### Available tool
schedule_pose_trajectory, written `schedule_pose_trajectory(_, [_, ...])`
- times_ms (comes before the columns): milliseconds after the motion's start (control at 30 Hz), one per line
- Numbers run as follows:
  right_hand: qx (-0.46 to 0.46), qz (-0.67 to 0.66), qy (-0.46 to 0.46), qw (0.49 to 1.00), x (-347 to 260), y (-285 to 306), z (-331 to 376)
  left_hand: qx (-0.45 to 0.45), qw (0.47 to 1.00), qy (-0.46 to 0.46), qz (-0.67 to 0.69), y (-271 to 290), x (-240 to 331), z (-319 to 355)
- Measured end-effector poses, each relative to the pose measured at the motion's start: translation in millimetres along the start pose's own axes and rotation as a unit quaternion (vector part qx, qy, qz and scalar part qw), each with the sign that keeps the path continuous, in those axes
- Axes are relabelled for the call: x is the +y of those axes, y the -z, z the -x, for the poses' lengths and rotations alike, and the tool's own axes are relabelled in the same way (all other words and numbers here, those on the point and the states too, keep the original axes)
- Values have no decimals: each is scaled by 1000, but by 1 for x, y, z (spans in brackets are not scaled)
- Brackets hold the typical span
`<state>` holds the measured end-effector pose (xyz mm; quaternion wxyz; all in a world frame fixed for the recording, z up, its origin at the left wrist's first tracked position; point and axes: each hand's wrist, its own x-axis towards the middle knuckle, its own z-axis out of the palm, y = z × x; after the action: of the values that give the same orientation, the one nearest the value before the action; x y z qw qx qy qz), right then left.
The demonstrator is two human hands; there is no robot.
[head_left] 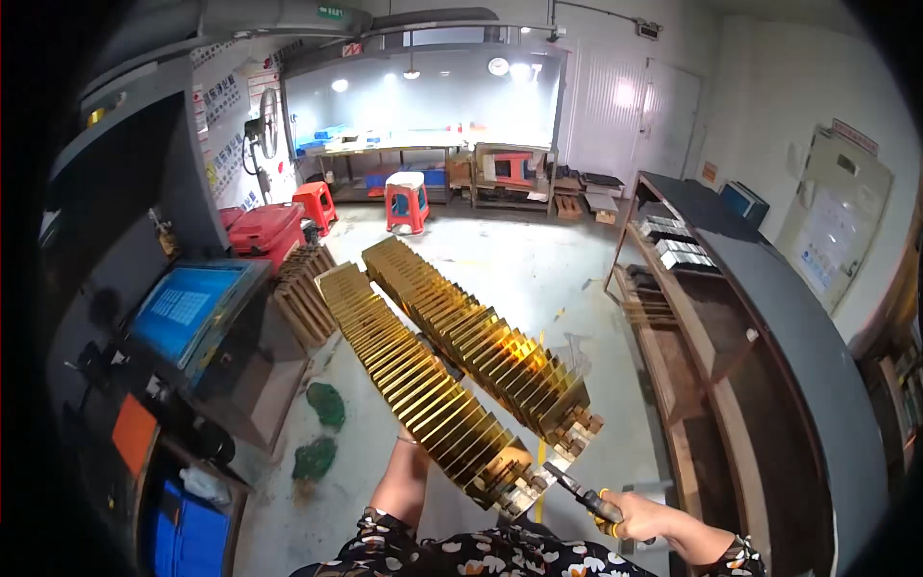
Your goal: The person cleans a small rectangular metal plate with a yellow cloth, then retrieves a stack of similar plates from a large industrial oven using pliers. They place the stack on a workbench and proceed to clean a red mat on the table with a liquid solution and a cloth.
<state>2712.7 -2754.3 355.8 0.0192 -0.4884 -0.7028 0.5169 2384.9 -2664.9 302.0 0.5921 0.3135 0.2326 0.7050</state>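
Two long rows of thin gold-coloured plates, the left row point(413, 361) and the right row point(481, 332), slant away in front of me. They look like one rack, joined at the near end by metal blocks point(524, 486). My left hand point(411, 435) reaches under the left row and bears it up; most of its fingers are hidden by the plates. My right hand point(630, 515) is closed round a dark hand tool with yellow on its handle, which looks like pliers point(583, 494). Its tip meets the blocks at the near end.
A long dark-topped shelf bench point(769, 288) runs down my right. On the left stand a blue-screened panel point(187, 298), wooden slats point(306, 293) and a blue bin point(197, 534). Two green patches point(322, 406) lie on the floor. Red stools point(406, 204) and a lit worktable point(394, 146) are farther off.
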Motion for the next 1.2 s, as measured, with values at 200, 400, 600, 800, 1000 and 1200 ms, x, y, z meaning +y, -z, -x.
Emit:
schedule_pose_trajectory(200, [-3,-12,50,999,3,181,-182,-8,994,-68,-83,11,-57,-256])
schedule_pose_trajectory(400, [-25,6,21,999,-15,342,-368,-30,989,28,140,60,-97,-519])
schedule_pose_trajectory(600, [-6,-15,0,1000,-46,486,-570,0,984,47,170,107,-103,-771])
schedule_pose_trajectory(800, [14,4,29,999,-45,634,-734,3,980,51,193,125,-143,-1001])
schedule_pose_trajectory(1000, [-14,-44,20,999,-62,799,-914,11,974,35,226,158,-183,-1233])
schedule_pose_trajectory(1200, [-64,-51,9,997,-105,929,-1097,48,972,9,232,212,-179,-1439])
